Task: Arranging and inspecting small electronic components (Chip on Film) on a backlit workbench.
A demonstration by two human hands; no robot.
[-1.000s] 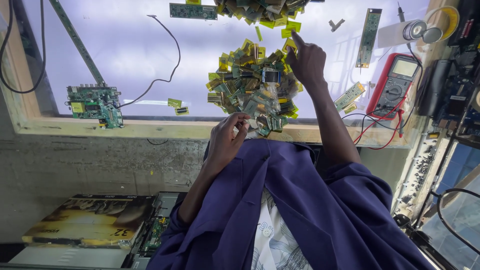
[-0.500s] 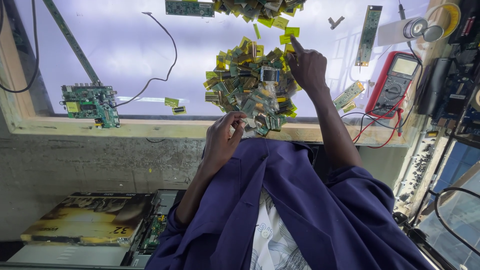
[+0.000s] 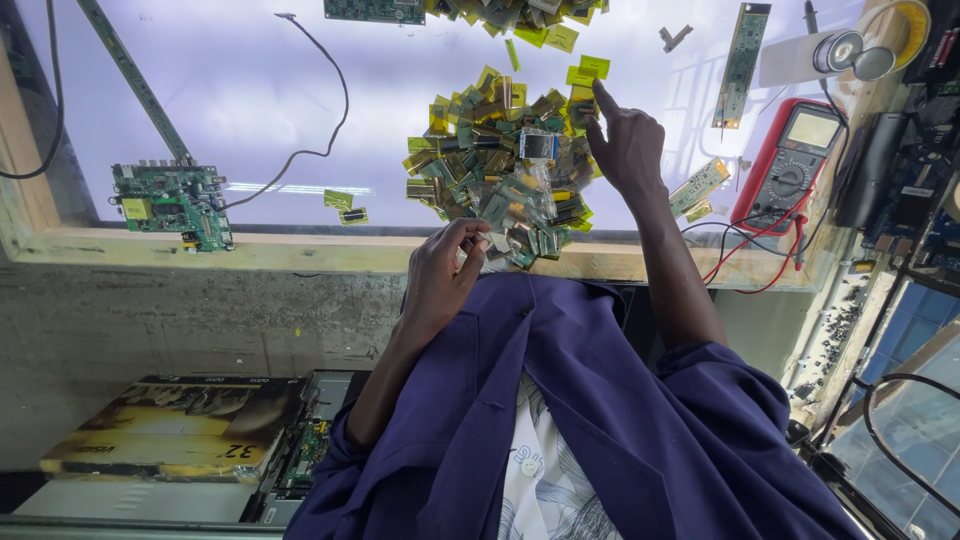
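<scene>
Two hands sorting small flex-cable pieces on a backlit worktop (image 3: 250, 110).
The left hand (image 3: 445, 275) pinches one piece at the worktop's near edge; the right hand (image 3: 625, 145), forefinger extended and other fingers loosely curled, touches the pile of yellow-green pieces (image 3: 500, 175) beside a red multimeter (image 3: 795, 165).

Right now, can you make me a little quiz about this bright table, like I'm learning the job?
1. What does the right hand point a finger at?
A) the pile of small yellow and green strips
B) a cup
C) a book
2. True or false: the red meter lies to the right of the pile.
3. Fill the gap: the left hand pinches a small ___ by the wooden table edge.

Key: 1 A. 2 True. 3 strip.
</scene>
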